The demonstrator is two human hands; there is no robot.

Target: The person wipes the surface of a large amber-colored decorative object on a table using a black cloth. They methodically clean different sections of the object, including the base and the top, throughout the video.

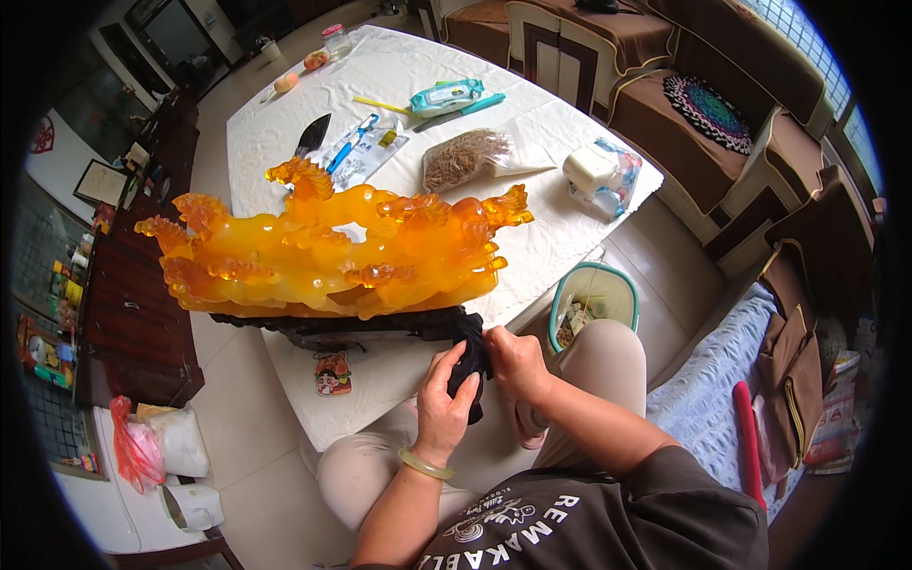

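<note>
My left hand [444, 394] and my right hand [513, 361] both grip a black cloth [468, 351] at the right end of a dark base [370, 326], with a bangle on my left wrist. A large glossy amber-orange carved sculpture [294, 261] rests on that base across the near part of the white-covered table [537, 237]. Part of the cloth is hidden by my fingers. Below the base, left of my hands, a small cartoon figure [332, 373] shows on the table cover.
A bag of brown shreds [465, 157], tissue packs [591, 171], wet wipes [446, 97], tools [351, 142] and a jar [337, 41] lie farther across the table. A bin [594, 294] stands beside my right knee. Brown seating [693, 180] lines the right; a dark cabinet [142, 342] stands left.
</note>
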